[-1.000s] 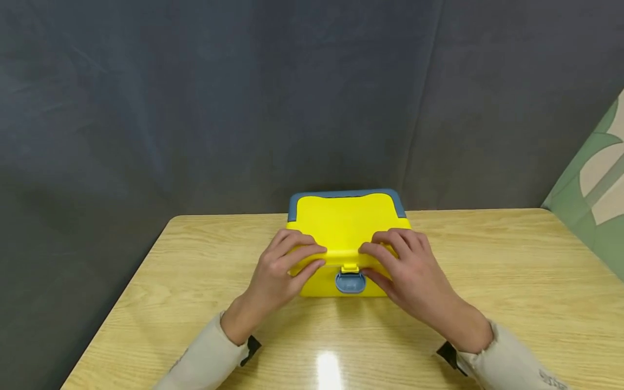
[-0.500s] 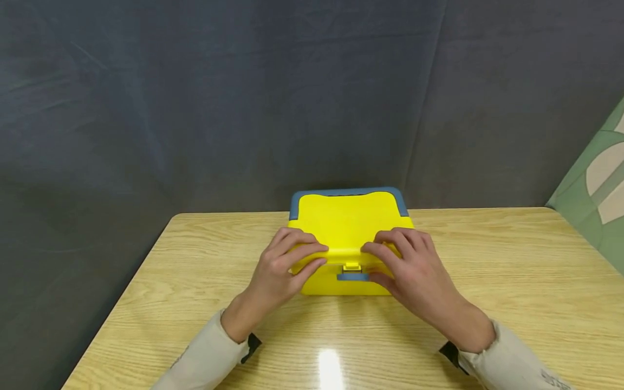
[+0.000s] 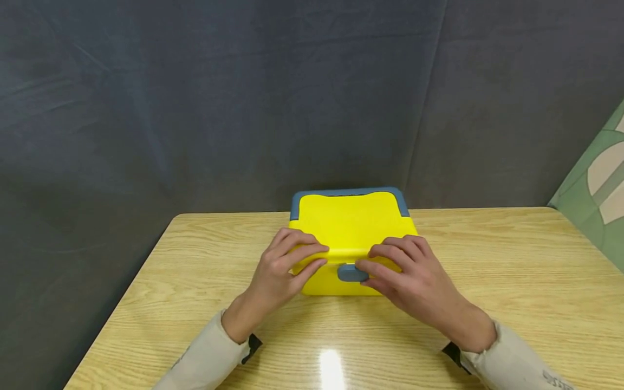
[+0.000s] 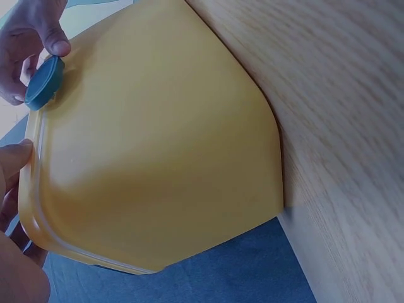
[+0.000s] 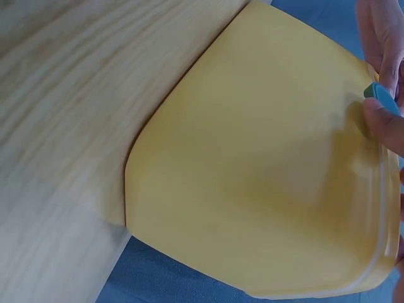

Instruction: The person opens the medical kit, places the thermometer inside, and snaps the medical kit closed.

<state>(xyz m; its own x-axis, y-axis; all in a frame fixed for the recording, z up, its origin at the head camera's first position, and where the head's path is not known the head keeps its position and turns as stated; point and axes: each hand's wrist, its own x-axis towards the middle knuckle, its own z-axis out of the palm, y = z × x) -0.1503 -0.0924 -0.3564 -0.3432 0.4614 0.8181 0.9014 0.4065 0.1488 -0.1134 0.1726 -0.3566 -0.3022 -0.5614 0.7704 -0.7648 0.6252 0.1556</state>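
A yellow plastic box with a blue-grey handle folded along its back edge stands on the table, lid down. At the front middle is its oval blue-grey latch, tilted up against the lid's rim. My left hand grips the lid's front left edge, fingers on top and thumb below. With thumb and index finger my right hand pinches the latch's right end, its other fingers lying on the lid. The left wrist view shows the latch standing out from the front wall. The box's inside is hidden.
The wooden table extends to both sides of the box. Behind it hangs a dark grey cloth, close to the box's back. A green and beige patterned surface borders the table at the right.
The latch has swung upward from hanging down, through level, to upright against the lid's rim. My right hand's index finger came down onto it. My left hand has kept its place.
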